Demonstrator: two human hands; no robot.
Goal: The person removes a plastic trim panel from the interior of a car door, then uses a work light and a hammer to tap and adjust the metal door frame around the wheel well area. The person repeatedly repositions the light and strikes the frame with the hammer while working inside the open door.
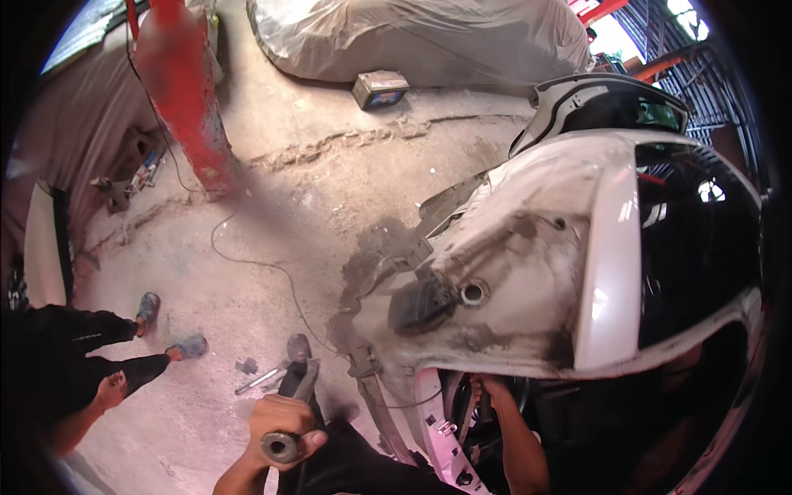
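Observation:
My left hand (pixel 279 419), at the lower middle, is closed round a metal bar with a hollow round end (pixel 282 448). That end faces up at me, and the bar's far part sticks out beyond my fist. My right hand (pixel 488 386) reaches in at the side opening of a stripped white car body (pixel 544 289). Its fingers are curled round something dark, which I cannot make out in the shadow. Next to it runs the pinkish-white door edge (pixel 437 429) with a latch on it. A round hole (pixel 473 293) shows in the dirty white panel.
A person in dark clothes (pixel 91 346) stands at the left, one hand low. A metal rod (pixel 260 381) lies on the floor near my foot. A thin cable (pixel 285 272) crosses the concrete to a red post (pixel 186 99). Farther back are a battery (pixel 379 89) and a covered car (pixel 429 41).

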